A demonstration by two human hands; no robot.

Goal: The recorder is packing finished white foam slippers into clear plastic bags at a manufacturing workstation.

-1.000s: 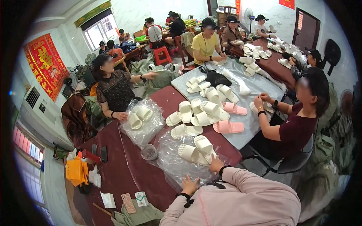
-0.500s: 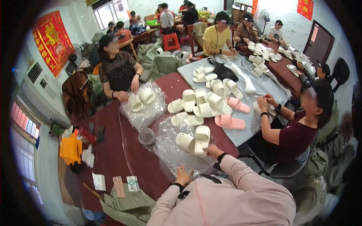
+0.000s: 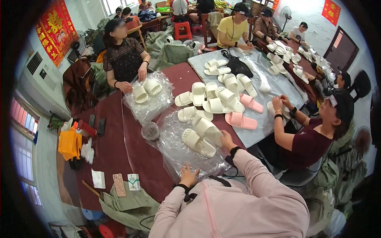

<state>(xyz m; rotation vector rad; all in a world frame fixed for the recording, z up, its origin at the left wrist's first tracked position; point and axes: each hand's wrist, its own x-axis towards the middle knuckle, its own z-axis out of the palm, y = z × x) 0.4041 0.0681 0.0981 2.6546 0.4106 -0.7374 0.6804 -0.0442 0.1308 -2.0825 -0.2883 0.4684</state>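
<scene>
In my right hand (image 3: 227, 141) is the heel end of a cream slide slipper (image 3: 207, 127), gripped between thumb and fingers. Its strap end points up and to the left. Partly beneath it, a second cream slipper (image 3: 204, 148) lies on a pile of clear plastic bags (image 3: 168, 137). My left hand (image 3: 189, 175) is spread near the front edge of these bags, fingers apart, holding nothing. Just beyond lie several more cream slippers (image 3: 194, 114) and two pink slippers (image 3: 241, 121).
A small round clear container (image 3: 150, 131) stands left of the bags. Across the table, a person in black (image 3: 125, 59) handles slippers on plastic. Another in maroon (image 3: 299, 137) works at right. A phone (image 3: 119, 185) and a red cup (image 3: 87, 128) are on the left.
My right hand has moved away from me, swinging the held slipper from nearly upright to slanting left over the other one. My left hand stays spread by the bags.
</scene>
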